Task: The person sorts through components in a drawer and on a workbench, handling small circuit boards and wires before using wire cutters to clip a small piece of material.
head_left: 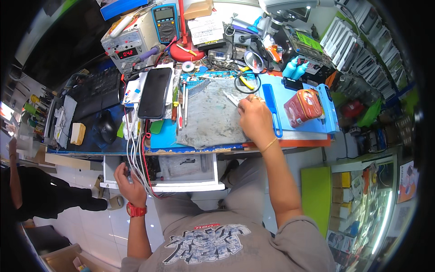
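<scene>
My right hand (256, 119) is closed on slim, pale metal tweezers (231, 98) over the worn grey work mat (206, 120). Just right of that hand lies a blue comb (271, 106). Low on the left, my left hand (130, 185), with a red watch on its wrist, reaches to the left side of a pulled-out white drawer (199, 186). Its fingers are apart and I see nothing held in them. White and red cables (136, 152) hang from the bench past this hand. Inside the drawer lie a clear plastic box (186, 166) and dark small parts.
A black phone (155, 94) rests left of the mat, near screwdrivers. To the right stand a reddish tin (302, 109) and blue bottles (294, 68). Behind are a multimeter (166, 22), a power supply (129, 43) and tangled tools. Another person's dark-clothed legs (54, 192) show at left.
</scene>
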Available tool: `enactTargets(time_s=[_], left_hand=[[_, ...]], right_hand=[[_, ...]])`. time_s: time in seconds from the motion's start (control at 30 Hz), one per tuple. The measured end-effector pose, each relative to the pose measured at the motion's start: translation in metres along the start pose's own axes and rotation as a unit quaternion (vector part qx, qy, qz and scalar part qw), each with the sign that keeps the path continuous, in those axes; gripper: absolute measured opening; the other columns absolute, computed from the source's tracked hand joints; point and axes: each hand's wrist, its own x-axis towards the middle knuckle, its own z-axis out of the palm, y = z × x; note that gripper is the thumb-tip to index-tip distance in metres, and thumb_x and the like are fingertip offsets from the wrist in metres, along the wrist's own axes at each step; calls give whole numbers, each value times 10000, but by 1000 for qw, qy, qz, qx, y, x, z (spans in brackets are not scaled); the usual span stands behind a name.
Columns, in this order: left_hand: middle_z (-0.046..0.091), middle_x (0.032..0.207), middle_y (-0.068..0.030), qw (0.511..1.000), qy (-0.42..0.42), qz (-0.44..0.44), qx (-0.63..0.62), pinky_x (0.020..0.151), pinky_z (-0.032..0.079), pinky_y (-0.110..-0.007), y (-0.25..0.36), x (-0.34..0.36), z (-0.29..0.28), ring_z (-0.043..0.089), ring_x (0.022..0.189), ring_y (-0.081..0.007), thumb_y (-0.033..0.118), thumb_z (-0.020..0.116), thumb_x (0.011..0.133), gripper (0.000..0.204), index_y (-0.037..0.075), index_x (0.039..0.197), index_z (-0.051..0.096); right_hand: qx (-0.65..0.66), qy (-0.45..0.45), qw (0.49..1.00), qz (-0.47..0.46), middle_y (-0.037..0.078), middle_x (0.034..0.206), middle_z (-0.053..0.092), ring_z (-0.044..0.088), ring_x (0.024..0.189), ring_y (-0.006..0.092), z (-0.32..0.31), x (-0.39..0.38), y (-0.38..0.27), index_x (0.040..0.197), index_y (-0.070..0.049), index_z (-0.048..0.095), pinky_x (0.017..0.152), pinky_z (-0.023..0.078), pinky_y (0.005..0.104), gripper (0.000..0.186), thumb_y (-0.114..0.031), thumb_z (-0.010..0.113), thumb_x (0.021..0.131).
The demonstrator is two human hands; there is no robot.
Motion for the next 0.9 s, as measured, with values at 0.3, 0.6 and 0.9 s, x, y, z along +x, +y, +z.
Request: enactTargets(time_s=[0.3, 0.6, 0.9], left_hand=[[573, 1361, -202, 1000, 5, 0, 7, 1039, 524, -414, 0, 0, 0, 628, 1183, -363, -71, 588, 960, 413, -46, 1372, 570], [571, 1356, -201, 1000, 2, 20, 8, 1038, 529, -412, -3, -1, 0, 631, 1186, -359, -44, 596, 985, 391, -51, 1375, 566], [579, 1349, -173, 999, 13, 41, 23, 982, 517, -390, -3, -1, 1, 646, 1124, -301, 15, 617, 1026, 380, -24, 1399, 559]], right_hand=[[-127, -43, 991, 13, 256, 1008, 713, 708, 976, 418, 14, 62, 32, 951, 48, 704, 880, 587, 470, 144, -33, 641, 850], [-87, -22, 993, 72, 281, 1046, 679, 672, 999, 475, -7, 63, 47, 1052, 50, 654, 865, 556, 551, 196, -39, 584, 892], [-29, 13, 995, 95, 274, 1065, 632, 674, 933, 431, -21, 20, 12, 1061, 37, 582, 833, 564, 500, 170, -110, 610, 980]])
